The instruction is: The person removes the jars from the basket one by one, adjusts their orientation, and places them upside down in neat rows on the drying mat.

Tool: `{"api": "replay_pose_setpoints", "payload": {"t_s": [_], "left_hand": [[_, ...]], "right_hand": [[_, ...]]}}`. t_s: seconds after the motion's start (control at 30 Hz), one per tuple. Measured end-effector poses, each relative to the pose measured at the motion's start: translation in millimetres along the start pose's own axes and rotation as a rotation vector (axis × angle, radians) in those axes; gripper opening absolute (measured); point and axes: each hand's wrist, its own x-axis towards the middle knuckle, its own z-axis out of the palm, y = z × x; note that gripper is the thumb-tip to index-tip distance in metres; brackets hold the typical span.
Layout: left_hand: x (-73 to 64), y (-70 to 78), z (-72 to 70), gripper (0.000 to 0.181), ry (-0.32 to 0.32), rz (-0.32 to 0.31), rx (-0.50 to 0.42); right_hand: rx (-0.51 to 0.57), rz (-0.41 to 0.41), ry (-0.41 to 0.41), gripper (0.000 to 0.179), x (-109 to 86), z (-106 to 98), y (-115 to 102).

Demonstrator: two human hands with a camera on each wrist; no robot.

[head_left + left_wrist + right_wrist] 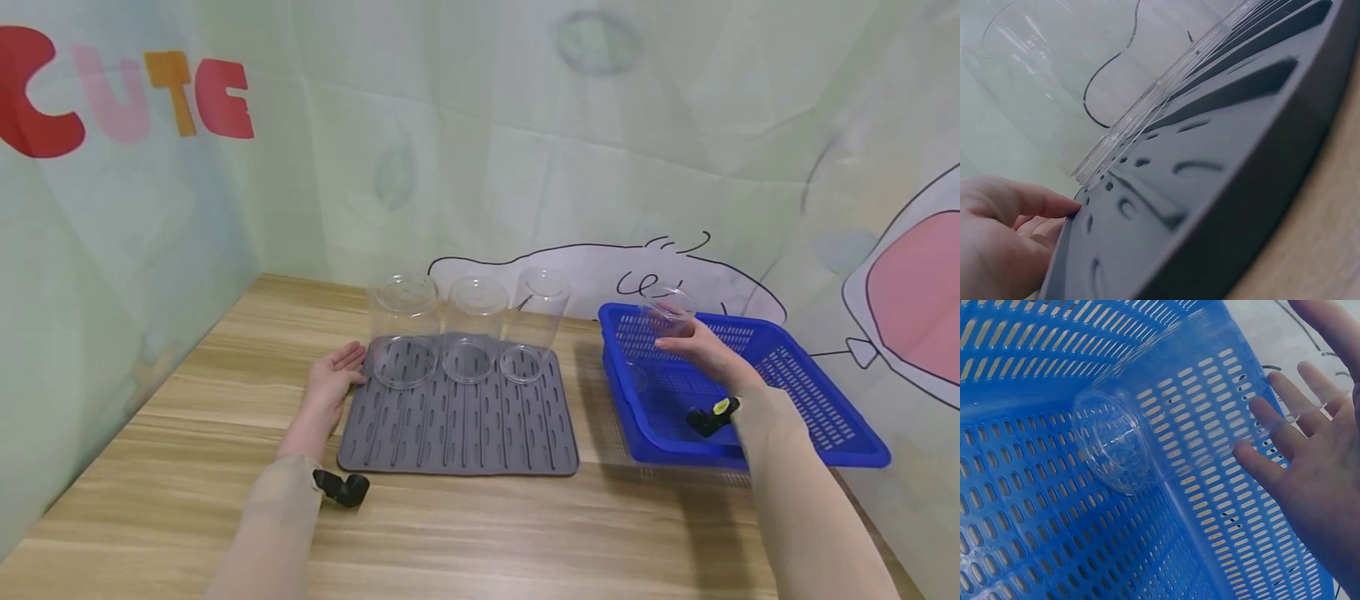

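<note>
My right hand (693,346) holds a clear plastic cup (666,297) over the left part of a blue basket (757,454). In the right wrist view the fingers spread along one side of that cup, and its round end (1113,444) points down into the basket. On the left, my left hand (333,383) lies beside a grey ridged mat (457,433), its fingers extended and its thumb at the mat's edge. Three clear cups stand upside down along the mat's back part: a wide one (405,317), a middle one (476,321) and a narrow one (540,312).
A wooden table (480,533) bears the mat and the basket. Printed cloth (480,150) hangs behind and at both sides, close to the table's back edge. Each wrist wears a black camera, such as the left one (343,488).
</note>
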Motion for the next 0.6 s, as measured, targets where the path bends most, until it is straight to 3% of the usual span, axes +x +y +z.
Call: {"api": "replay_pose_setpoints", "payload": {"t_s": [0.6], "left_hand": [[0.9,-0.1,-0.5,0.074,-0.011,-0.003,0.000]], "right_hand": [[-0.002,-0.007,0.045,0.076,-3.2,3.4,-6.7]]}}
